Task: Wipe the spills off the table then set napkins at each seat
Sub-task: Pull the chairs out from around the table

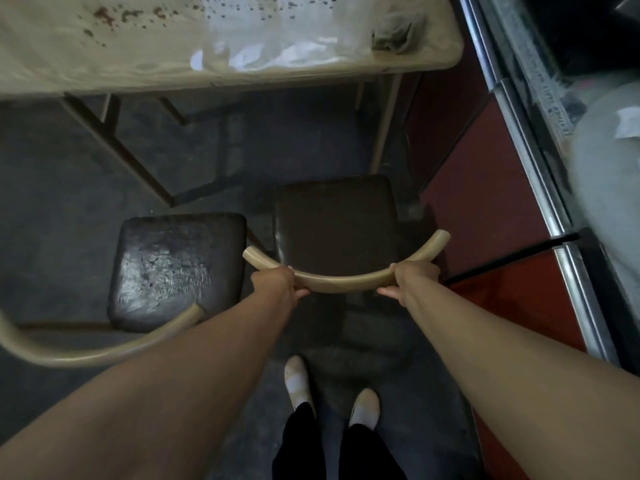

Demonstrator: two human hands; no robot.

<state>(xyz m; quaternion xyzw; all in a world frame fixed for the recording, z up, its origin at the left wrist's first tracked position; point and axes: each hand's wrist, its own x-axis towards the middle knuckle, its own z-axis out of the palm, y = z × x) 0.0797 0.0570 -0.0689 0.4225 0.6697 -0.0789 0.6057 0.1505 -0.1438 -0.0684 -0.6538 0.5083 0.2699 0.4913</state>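
**Head view: both grips on a chair rail, counter not yet wiped**

Nearest: two pale shoes (298,379) on the dark floor, forearms reaching forward. The left grip (277,284) and right grip (410,280) each wrap the curved tan backrest rail (339,285) of a chair, one toward each end, fingers over and thumbs under. Both are closed on the rail and hold nothing else. The rail looks like bent tube or wood: stiff, smooth, a sound hold for dragging. The chair seat (336,216) is dark, padded and worn. Judged moderate weight; it should slide on the floor rather than need lifting. A second chair (176,268) stands just beside it on the left, its seat surface cracked.

Farther: the beige counter (104,74), its front edge above the chairs. A crumpled grey-green cloth (393,36) lies near the right corner, well apart from both grips. Judged soft, limp and light, possibly damp. Best taken by a whole-hand gather at the bunched middle, not a corner pinch, so it forms a pad.

Spills: red-brown splatter (107,15) at far left, dark droplets (263,12) mid-counter. The red spots may be dried and want pressure. A white glossy patch (249,58) sits near the front edge: napkins, film or glare, cannot tell.

Writing: a pale strip (554,109) along the metal frame at right carries print, too blurred to read. No brand is legible.
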